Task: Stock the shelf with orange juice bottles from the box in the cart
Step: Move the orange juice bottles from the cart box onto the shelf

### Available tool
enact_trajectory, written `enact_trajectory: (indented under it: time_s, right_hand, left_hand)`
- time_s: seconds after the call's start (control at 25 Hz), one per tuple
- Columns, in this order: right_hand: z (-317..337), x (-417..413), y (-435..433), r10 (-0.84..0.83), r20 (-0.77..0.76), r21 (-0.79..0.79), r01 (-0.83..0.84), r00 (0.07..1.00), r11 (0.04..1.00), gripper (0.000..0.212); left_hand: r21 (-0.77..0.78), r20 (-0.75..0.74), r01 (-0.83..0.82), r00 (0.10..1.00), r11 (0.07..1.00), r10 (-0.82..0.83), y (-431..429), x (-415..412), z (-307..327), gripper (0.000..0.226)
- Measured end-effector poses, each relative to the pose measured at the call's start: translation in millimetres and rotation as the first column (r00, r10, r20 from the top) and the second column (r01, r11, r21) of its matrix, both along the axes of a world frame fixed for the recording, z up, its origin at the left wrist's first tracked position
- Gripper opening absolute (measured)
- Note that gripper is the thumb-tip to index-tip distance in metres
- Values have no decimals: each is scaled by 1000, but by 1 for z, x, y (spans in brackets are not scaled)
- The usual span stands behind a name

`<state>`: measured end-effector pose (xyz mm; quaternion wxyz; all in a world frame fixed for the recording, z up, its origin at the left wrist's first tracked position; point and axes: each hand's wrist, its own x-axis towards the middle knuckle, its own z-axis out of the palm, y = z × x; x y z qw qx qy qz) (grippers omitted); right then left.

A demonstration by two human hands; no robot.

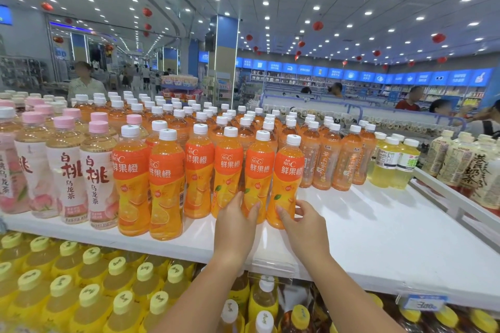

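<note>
Several orange juice bottles with white caps and orange labels stand in a front row on the white top shelf (378, 238). My left hand (236, 224) wraps the base of one bottle (257, 170). Beside it, my right hand (300, 227) grips the base of the rightmost bottle (288, 176). Both bottles stand upright on the shelf, close together. More orange juice bottles (165, 184) fill the row to the left and the rows behind. The box and the cart are out of view.
White peach tea bottles (67, 170) with pink caps stand at the left. Amber tea bottles (343, 159) and pale yellow bottles (392, 162) stand at the right. Yellow-capped bottles (89, 289) fill the lower shelf. Bare shelf surface lies right of my hands. People stand in the background.
</note>
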<state>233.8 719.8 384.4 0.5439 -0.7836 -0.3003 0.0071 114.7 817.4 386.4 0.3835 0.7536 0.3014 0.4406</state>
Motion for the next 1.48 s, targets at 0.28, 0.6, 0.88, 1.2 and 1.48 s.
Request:
enact_trajectory:
  time_s: [0.28, 0.6, 0.88, 1.2, 1.48]
  right_hand:
    - [-2, -24, -16, -82, 11, -136, 82, 997, 987, 64]
    - [-23, -73, -102, 41, 102, -228, -16, 994, 973, 61]
    - [-55, -97, -261, -100, 59, -253, 112, 993, 961, 63]
    - [-134, -148, -522, -400, -128, -271, 356, 907, 894, 60]
    - [-235, -221, -731, -716, -321, -389, 602, 620, 697, 64]
  left_hand:
    - [-93, -39, 159, 986, 983, -163, -7, -35, 1, 42]
    - [-97, -161, 354, 917, 930, -366, -52, -71, -13, 60]
    - [-115, -215, 549, 800, 828, -560, -187, -80, -42, 61]
    - [-369, -335, 763, 423, 530, -842, -430, -58, -133, 63]
    - [-516, -446, 822, -18, 240, -895, -613, -46, -209, 62]
